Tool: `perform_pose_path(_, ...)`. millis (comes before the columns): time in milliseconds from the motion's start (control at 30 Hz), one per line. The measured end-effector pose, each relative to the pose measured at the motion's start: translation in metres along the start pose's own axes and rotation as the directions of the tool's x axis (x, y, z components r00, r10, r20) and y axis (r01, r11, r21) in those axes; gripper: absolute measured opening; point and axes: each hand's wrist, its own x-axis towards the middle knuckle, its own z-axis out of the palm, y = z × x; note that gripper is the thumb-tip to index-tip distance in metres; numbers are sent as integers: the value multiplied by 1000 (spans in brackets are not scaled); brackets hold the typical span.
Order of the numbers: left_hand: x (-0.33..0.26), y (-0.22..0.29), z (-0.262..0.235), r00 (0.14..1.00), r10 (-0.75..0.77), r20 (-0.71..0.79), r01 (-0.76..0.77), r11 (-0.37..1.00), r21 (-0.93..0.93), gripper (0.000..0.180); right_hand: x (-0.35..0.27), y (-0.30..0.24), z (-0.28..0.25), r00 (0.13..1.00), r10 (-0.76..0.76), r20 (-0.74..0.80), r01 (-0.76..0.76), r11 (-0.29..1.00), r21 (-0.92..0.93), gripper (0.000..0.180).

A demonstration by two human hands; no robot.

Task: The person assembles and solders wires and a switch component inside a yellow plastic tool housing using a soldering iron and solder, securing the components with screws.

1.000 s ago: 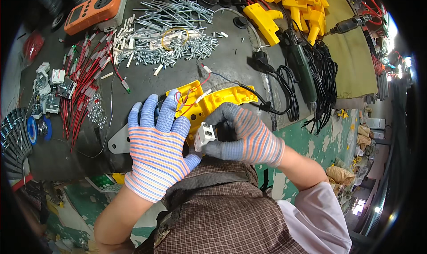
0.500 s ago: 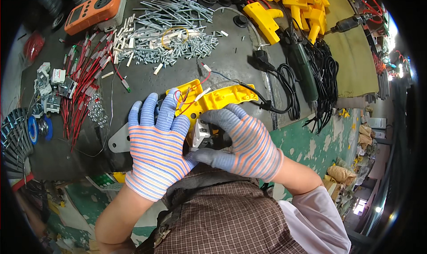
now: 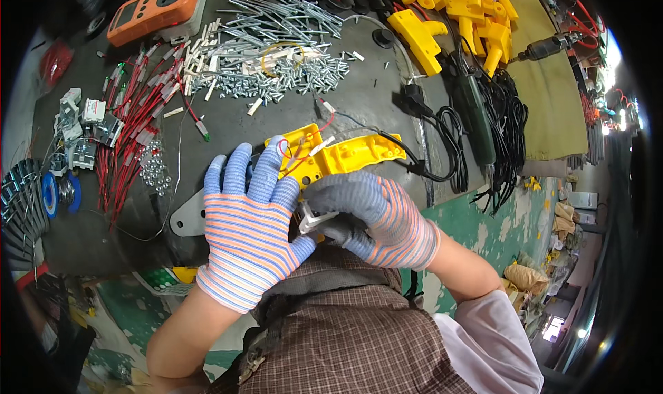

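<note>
Curled fingers of the right hand (image 3: 376, 218) are closed around a small white part (image 3: 312, 221), with the thumb bent below it; most of this part is hidden by the glove. With fingers spread, the left hand (image 3: 248, 228) lies along the left side of a yellow shell (image 3: 352, 156); I cannot tell if its thumb has hold of something.

Yellow shell rests near the near edge of the tabletop (image 3: 235, 128), its open side up, ribbed inside, with 1 dark round hole visible. Inside it lie thin red wires (image 3: 293, 165) and 1 white sleeve (image 3: 322, 146); 1 black cable (image 3: 411, 162) runs at its right end. Near the tabletop's left edge, a blue spool (image 3: 50, 195) carries silvery wire (image 3: 67, 191).
</note>
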Motion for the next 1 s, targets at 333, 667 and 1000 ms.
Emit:
perform_pose_path(333, -1, -1, 4, 997, 34, -70, -31, 999, 35, 56, -16, 5, 19, 960, 186, -207, -148, 972, 184, 29)
perform_pose_path(667, -2, -4, 7, 996, 36, -86, -34, 999, 27, 56, -14, -13, 14, 900, 406, -161, -378, 908, 180, 28)
perform_pose_path(1000, -3, -6, -1, 998, 63, 4, -63, 998, 2, 60, -13, 6, 10, 965, 246, -90, -219, 946, 240, 26)
